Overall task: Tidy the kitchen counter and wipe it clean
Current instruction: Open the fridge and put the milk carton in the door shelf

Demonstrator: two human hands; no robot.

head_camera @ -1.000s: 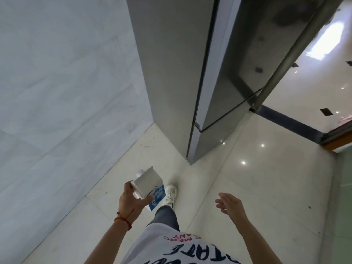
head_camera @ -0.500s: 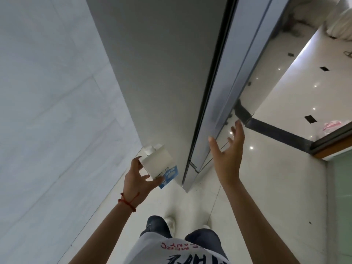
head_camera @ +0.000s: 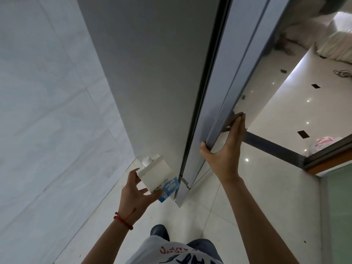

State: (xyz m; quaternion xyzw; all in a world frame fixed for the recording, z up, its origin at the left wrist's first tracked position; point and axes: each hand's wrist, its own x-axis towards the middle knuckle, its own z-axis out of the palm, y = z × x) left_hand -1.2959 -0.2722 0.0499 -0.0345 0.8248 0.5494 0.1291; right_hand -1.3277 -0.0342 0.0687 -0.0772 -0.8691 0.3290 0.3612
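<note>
A pale marble-look wall (head_camera: 43,111) fills the left side and meets the glossy tiled floor (head_camera: 257,197) low down. The left hand (head_camera: 136,195), with a red string bracelet (head_camera: 123,221) at its wrist, holds a white and blue carton (head_camera: 159,176) from below, fingers and thumb curled around its lower end; the carton tilts with its white cap (head_camera: 147,161) up and away, just left of the refrigerator's lower front corner. The tall grey refrigerator (head_camera: 152,73) rises through the middle. The right hand (head_camera: 226,149) grips the long edge of the refrigerator door (head_camera: 224,103), thumb hooked on the near face and fingers wrapped onto the mirrored front. Right of it, a dark strip (head_camera: 274,145) crosses the floor, and a pink and white bag (head_camera: 322,142) lies near the right edge. At the bottom edge, a printed white shirt (head_camera: 171,254) shows.
</note>
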